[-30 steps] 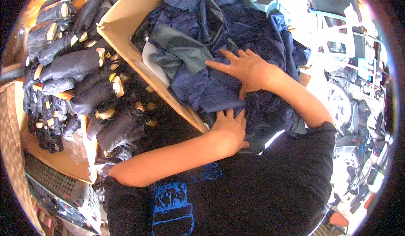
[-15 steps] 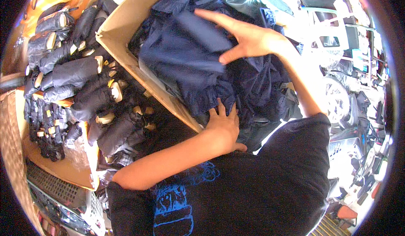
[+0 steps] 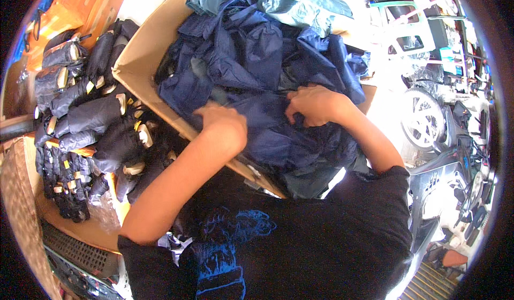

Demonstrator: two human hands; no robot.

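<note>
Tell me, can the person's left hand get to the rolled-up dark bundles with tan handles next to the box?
Probably yes. The left hand rests at the cardboard box's near edge, and the rolled dark bundles lie uncovered just beyond that wall.

Bright daylight from the upper right, heavy fisheye bend at the rim

Beyond the right hand (image 3: 313, 105) the background is blown out to white glare, while the navy fabric (image 3: 251, 64) above both hands stays evenly lit and sharp. Below the left hand (image 3: 225, 126) the black shirt (image 3: 321, 241) falls into deep shadow. Straight edges curve outward, and the corners go black and soft.
</note>
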